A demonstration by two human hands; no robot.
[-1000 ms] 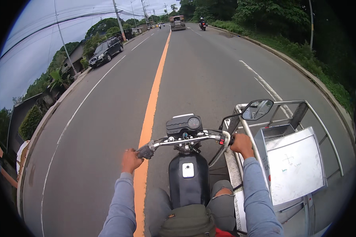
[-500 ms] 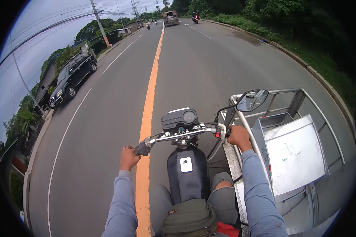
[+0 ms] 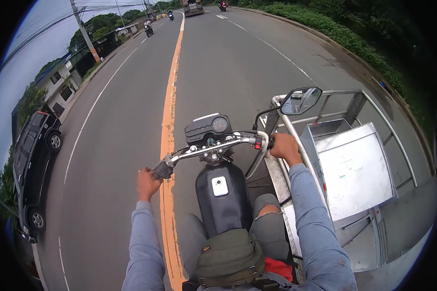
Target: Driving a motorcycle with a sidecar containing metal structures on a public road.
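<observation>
My left hand (image 3: 148, 185) is wrapped round the left handlebar grip, beside a dark switch housing (image 3: 163, 169). On the other end of the silver handlebar (image 3: 192, 152), my right hand (image 3: 286, 148) closes on the throttle grip, next to a red switch (image 3: 258, 144). Both palms are hidden. Between the hands sit a black gauge cluster (image 3: 206, 128) and the black fuel tank (image 3: 222, 208) with its silver cap (image 3: 220, 186). An olive bag (image 3: 229, 257) rests in my lap. A black-rimmed mirror (image 3: 301, 101) stands ahead of my right hand.
A metal-railed sidecar (image 3: 391, 130) on the right carries a box with a white panel (image 3: 357, 172). An orange line (image 3: 169, 121) runs under my left side. A black car (image 3: 36, 165) stands left. Ahead are a large vehicle (image 3: 193, 7) and several motorcycles; a curb (image 3: 344, 48) borders greenery.
The black car has come much closer along the left side. An oncoming motorcycle and the large vehicle ahead also appear nearer. Both hands keep their hold on the grips.
</observation>
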